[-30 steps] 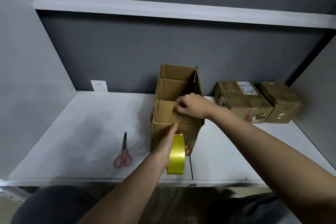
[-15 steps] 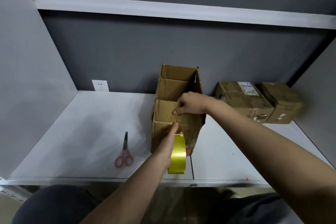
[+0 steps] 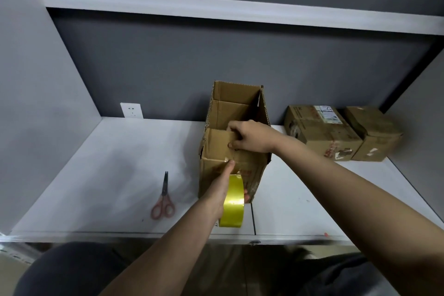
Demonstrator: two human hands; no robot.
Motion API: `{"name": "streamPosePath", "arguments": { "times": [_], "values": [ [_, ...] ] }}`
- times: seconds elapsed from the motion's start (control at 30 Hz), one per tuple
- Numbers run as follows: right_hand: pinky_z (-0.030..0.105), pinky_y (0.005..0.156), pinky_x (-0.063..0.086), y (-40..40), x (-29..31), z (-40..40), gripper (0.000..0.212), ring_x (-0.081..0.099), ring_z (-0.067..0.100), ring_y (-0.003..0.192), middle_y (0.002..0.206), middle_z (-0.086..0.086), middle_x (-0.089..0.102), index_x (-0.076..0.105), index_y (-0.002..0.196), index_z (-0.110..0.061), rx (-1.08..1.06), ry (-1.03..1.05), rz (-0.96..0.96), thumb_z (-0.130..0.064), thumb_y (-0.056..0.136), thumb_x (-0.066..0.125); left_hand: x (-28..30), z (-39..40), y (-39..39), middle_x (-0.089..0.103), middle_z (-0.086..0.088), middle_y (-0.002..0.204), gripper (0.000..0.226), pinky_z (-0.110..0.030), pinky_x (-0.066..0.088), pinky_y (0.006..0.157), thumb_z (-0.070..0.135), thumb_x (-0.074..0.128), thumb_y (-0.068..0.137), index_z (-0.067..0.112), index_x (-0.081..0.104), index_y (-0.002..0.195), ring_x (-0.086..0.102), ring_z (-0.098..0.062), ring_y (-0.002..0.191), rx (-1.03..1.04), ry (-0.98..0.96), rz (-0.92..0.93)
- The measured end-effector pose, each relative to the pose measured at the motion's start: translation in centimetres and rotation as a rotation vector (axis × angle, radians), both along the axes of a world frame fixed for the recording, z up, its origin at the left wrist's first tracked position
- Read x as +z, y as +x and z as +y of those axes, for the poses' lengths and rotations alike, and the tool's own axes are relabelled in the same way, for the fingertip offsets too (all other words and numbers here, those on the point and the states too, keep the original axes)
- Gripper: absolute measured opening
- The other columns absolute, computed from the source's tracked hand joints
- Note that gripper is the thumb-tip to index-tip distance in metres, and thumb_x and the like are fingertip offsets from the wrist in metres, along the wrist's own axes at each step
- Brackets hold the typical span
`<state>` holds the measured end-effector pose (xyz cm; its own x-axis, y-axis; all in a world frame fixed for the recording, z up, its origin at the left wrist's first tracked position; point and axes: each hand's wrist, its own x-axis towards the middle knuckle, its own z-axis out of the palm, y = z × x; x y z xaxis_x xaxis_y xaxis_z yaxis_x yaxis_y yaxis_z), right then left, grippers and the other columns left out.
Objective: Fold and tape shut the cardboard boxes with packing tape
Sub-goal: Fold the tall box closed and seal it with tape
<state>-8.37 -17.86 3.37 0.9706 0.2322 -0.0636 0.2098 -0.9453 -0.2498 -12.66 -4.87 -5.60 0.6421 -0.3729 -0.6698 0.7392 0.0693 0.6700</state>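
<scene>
We are partway through one box. The tall brown cardboard box (image 3: 234, 149) stands near the middle of the white bench (image 3: 96, 175), a little back from its front edge. Our right hand (image 3: 249, 137) curls over the near top flaps and pinches them down; the far flaps stand open, so the top is only half folded. Our left hand (image 3: 219, 187) grips the roll of yellow packing tape (image 3: 233, 202) against the box's near face, thumb stretched up to the fold where a strip seems to start, though whether it has stuck we cannot tell. We judge the taping barely begun: seam, far flaps and cut remain. The red-handled scissors (image 3: 163, 197) lie untouched toward the front left. Two closed brown cardboard boxes (image 3: 341, 134) sit at the back right corner, looking finished.
</scene>
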Motion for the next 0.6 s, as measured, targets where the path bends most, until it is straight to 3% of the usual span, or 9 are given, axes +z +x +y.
{"name": "streamPosePath", "arguments": {
  "times": [0.13,0.23,0.33,0.43,0.5,0.6],
  "values": [
    [0.039,0.081,0.055,0.7,0.2,0.2,0.038,0.062,0.022,0.094,0.102,0.004,0.066,0.064,0.108,-0.013,-0.023,-0.121,0.118,-0.034,0.078,0.076,0.3,0.0,0.4,0.067,-0.013,0.063,0.057,-0.027,0.052,0.051,0.060,0.058,0.084,0.005,0.066,0.094,0.066,-0.024,0.049,-0.016,-0.003,0.016],
    [0.042,0.082,0.054,0.7,0.0,0.2,0.035,0.062,0.024,0.096,0.102,0.004,0.067,0.067,0.105,-0.014,-0.028,-0.194,0.053,-0.037,0.080,0.074,0.4,0.3,0.2,0.067,-0.013,0.063,0.046,-0.027,0.054,0.052,0.050,0.058,0.087,0.004,0.066,0.089,0.066,-0.026,0.057,-0.065,-0.026,0.014],
    [0.038,0.077,0.054,0.3,-0.3,0.2,0.035,0.063,0.024,0.092,0.094,0.001,0.064,0.065,0.103,-0.015,-0.052,-0.252,-0.023,-0.041,0.081,0.071,-0.5,0.7,0.0,0.073,-0.015,0.078,0.033,-0.034,0.057,0.071,0.037,0.062,0.087,0.007,0.068,0.097,0.071,-0.029,0.072,-0.100,0.030,-0.124],
    [0.033,0.069,0.053,0.0,-0.7,0.2,0.057,0.064,0.023,0.087,0.097,0.002,0.066,0.054,0.118,-0.017,-0.041,-0.381,-0.152,-0.054,0.078,0.070,-1.0,0.8,-0.3,0.074,-0.015,0.086,0.032,-0.038,0.055,0.084,0.034,0.061,0.088,0.008,0.068,0.105,0.072,-0.030,0.084,-0.069,0.074,-0.229],
    [0.033,0.064,0.052,-0.3,-1.0,0.2,0.072,0.064,0.023,0.082,0.096,0.002,0.067,0.042,0.128,-0.017,-0.055,-0.425,-0.225,-0.059,0.076,0.069,-1.0,0.8,-0.4,0.074,-0.014,0.081,0.025,-0.034,0.057,0.077,0.030,0.060,0.090,0.009,0.069,0.100,0.072,-0.026,0.074,-0.057,0.066,-0.245],
    [0.032,0.059,0.042,-0.7,-1.3,0.4,0.075,0.065,0.027,0.084,0.100,0.003,0.066,0.033,0.133,-0.016,-0.085,-0.470,-0.303,-0.057,0.079,0.066,-0.6,0.6,-0.4,0.071,-0.012,0.069,0.018,-0.027,0.057,0.060,0.024,0.058,0.092,0.010,0.068,0.087,0.069,-0.021,0.057,-0.033,0.027,-0.232]
  ]
}}
